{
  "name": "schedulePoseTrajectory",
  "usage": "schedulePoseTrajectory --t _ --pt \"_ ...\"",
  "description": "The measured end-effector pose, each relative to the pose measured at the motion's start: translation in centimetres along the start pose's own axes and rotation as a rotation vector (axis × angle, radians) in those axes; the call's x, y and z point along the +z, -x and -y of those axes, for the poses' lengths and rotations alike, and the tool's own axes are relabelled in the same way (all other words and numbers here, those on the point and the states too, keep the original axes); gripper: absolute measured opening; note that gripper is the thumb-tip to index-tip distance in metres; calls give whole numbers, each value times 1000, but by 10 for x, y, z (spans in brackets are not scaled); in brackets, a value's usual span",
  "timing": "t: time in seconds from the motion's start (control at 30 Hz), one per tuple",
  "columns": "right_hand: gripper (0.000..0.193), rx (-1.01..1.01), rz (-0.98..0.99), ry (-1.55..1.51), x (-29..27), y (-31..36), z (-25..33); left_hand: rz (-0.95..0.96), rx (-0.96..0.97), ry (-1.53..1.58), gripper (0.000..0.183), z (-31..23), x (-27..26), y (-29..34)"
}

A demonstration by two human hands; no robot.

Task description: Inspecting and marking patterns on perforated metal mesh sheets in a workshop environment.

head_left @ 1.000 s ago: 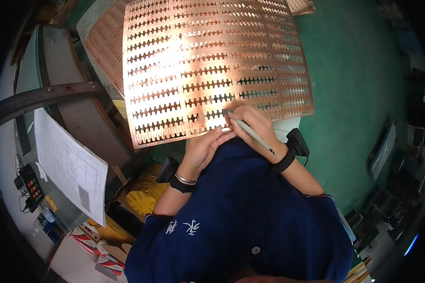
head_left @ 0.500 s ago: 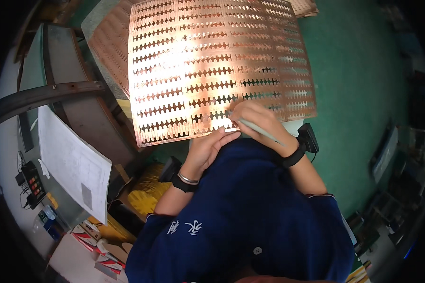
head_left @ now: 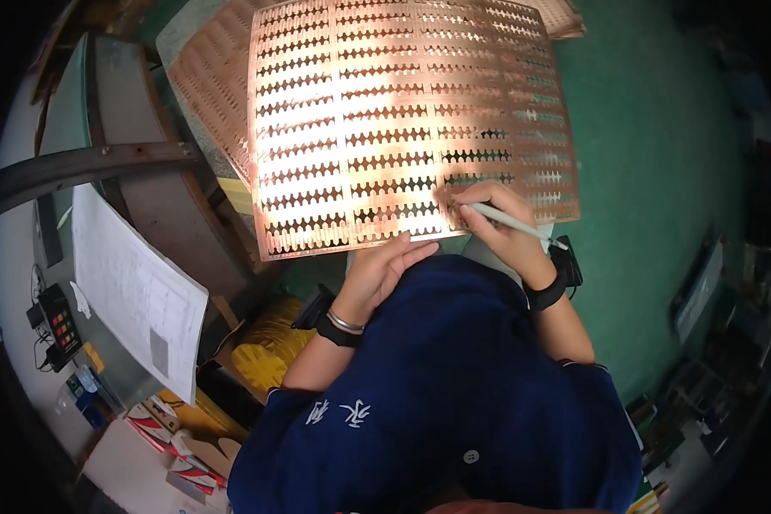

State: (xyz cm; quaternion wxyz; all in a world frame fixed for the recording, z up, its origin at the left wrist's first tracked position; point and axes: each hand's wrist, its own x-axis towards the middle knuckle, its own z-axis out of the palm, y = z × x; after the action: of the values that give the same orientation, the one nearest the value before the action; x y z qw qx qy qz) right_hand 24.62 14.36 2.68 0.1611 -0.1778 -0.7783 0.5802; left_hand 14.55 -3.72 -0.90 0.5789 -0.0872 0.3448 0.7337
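Observation:
A large copper-coloured sheet with rows of toothed cut-outs lies tilted in front of me, glaring brightly on its left half. My left hand grips its near edge, thumb on top and the other fingers below. In my right hand is a slim, pale pen-shaped tool, pinched between thumb and fingers. Its back end points down to the right. The tip is hidden at my fingertips, which are close to the sheet's near edge, right of my left hand.
More perforated copper sheets lie beyond at the left, with others at the far right. Paper with a printed drawing hangs at the left beside a metal bar. A yellow bag and small boxes are lower left.
My right hand has moved right along the near edge, and the tool has swung to a flatter slant. The sheet sits slightly further right in view. My left hand keeps its grip.

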Motion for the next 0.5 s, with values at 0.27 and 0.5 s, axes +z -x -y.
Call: schedulePoseTrajectory --t 0.27,0.5 --pt "12 248 -322 -55 -44 18 -11 -11 -16 41 40 2 -11 -3" --pt "19 243 -559 13 -91 26 -36 -19 -27 27 38 2 -13 -3"
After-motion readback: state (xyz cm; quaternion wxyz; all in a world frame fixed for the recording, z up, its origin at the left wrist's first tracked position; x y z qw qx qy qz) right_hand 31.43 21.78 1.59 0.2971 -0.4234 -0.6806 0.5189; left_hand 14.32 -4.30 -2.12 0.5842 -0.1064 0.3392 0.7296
